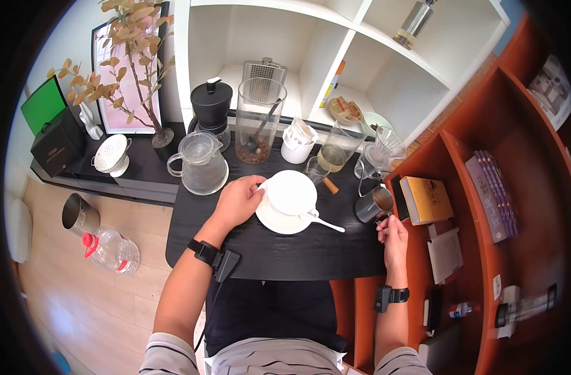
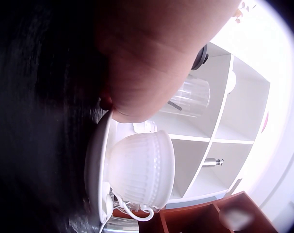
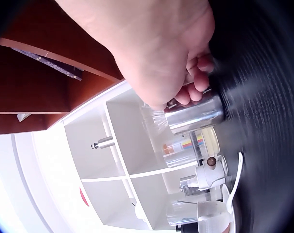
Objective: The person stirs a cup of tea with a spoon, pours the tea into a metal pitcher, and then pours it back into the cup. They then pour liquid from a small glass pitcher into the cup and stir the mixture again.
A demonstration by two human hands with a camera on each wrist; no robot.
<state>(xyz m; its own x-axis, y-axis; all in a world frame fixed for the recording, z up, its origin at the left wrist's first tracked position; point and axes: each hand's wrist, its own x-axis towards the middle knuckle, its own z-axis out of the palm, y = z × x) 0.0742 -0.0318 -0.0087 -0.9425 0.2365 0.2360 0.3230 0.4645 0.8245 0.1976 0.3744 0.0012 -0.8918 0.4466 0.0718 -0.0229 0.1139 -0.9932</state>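
Observation:
A white teacup (image 1: 293, 192) with a ribbed side (image 2: 141, 170) stands upright on a white saucer (image 1: 274, 223) near the middle of the black table. A white spoon (image 1: 328, 224) lies on the saucer, its handle reaching out to the right. My left hand (image 1: 240, 201) pinches the saucer's left rim between thumb and fingers. At the table's right side stands a metal milk pitcher (image 1: 374, 204). My right hand (image 1: 395, 240) holds the pitcher by its handle, fingers curled, as the right wrist view shows beside the shiny pitcher wall (image 3: 195, 115).
Behind the cup stand a glass jug (image 1: 202, 164), a black grinder (image 1: 212, 103), a tall glass cylinder (image 1: 260, 119), a white canister (image 1: 298, 147) and a glass dripper (image 1: 380, 153). A brown shelf (image 1: 454, 147) with books borders the right; a plastic bottle (image 1: 120, 250) stands on the floor.

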